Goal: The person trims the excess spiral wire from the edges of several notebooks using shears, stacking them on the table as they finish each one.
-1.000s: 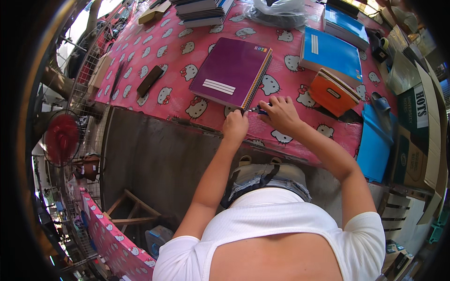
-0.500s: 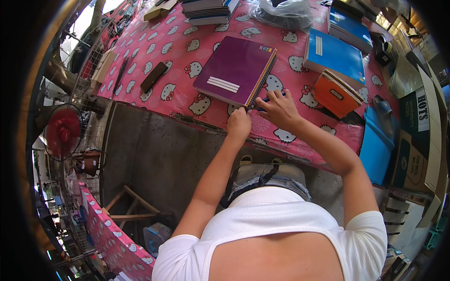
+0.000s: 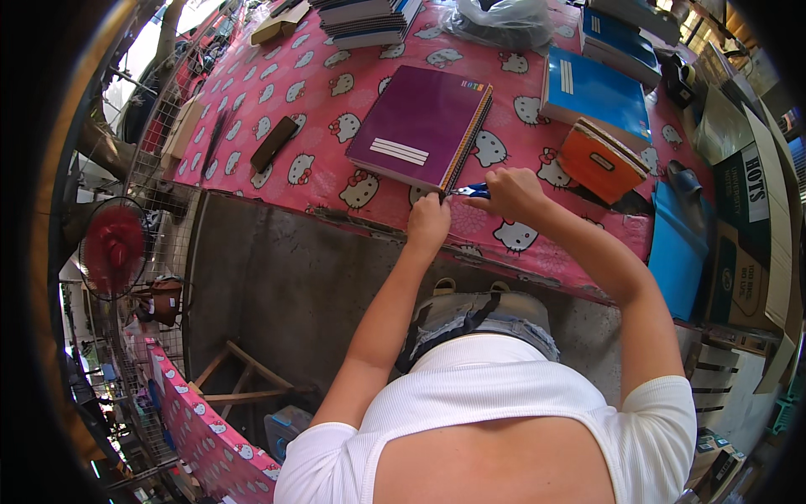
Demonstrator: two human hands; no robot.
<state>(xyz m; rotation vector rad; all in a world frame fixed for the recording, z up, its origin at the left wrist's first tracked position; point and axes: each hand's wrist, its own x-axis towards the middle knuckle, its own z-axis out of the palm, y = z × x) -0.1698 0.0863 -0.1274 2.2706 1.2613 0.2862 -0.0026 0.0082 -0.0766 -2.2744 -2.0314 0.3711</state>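
A thick purple notebook point(image 3: 411, 126) with a dark spiral binding point(image 3: 472, 139) down its right side lies on the table. My left hand point(image 3: 429, 220) is closed at its near corner, fingers pinching the end of the binding. In my right hand point(image 3: 514, 195) is a pair of pliers point(image 3: 473, 191) with blue handles. Their silver jaws point left and meet the binding's end beside my left fingertips. Exactly what the jaws touch is too small to make out.
The table wears a pink patterned cover point(image 3: 323, 181). Right of the notebook are blue books point(image 3: 596, 88) and an orange holder point(image 3: 600, 164). A dark oblong object point(image 3: 274, 143) lies left; stacked notebooks point(image 3: 369, 21) and a plastic bag point(image 3: 499, 21) stand behind. Cardboard boxes point(image 3: 743, 277) flank the right.
My right hand has shifted slightly right, its fingers closing from spread to wrapped round the plier handles. More of the pliers shows now. My left hand and the notebook stay nearly in place.
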